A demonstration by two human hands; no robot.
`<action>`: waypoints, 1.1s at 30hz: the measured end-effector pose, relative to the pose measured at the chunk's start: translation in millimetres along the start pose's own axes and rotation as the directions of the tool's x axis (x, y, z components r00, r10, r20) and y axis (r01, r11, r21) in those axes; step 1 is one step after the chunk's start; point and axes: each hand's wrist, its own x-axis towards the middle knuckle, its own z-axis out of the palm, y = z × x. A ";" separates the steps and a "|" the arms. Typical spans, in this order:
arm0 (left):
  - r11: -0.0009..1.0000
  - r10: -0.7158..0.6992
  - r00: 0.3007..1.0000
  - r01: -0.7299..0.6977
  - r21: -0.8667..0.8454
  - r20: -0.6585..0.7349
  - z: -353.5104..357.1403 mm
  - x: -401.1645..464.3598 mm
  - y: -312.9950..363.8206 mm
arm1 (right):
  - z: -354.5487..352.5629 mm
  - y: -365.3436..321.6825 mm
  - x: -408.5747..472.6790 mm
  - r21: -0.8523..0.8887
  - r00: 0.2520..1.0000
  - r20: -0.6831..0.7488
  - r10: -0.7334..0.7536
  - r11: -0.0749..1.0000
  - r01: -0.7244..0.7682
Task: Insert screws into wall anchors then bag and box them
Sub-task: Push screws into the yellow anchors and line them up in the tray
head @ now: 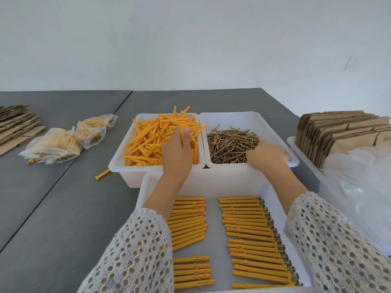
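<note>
Presently, head view: left hand [177,149] reaches into white plastic bin [118,163] at 12 o'clock, fingers curled among loose orange plastic wall anchors [148,140]. Right hand [267,154], blurred, grip indeterminate, rests on brass-coloured screws [228,144] at 1 o'clock. Assembled anchors [247,231] fill near tray [143,193].

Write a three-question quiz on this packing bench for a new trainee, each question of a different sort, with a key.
1. True or false: the left hand reaches into the bin of loose orange anchors.
2. Multiple choice: the bin under the right hand holds A) screws B) washers C) tape.
3. Fill in: the finished anchors lie in rows in the white ______ nearest the person.

Key
1. True.
2. A.
3. Tray.
</note>
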 end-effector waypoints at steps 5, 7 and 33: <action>0.999 -0.005 0.997 0.002 0.047 0.072 -0.4 -1.3 -0.8 | -6.6 0.6 0.1 0.057 0.996 0.081 -0.047 0.997 0.043; 0.998 -0.006 0.993 -0.002 0.069 0.116 0.1 -0.7 -3.2 | -5.9 0.0 0.8 0.059 0.997 0.063 -0.038 0.998 0.034; 0.973 0.023 0.967 -0.079 0.216 0.253 2.5 -1.6 -1.0 | -0.5 8.7 3.5 0.270 0.911 -0.409 -0.062 0.945 0.186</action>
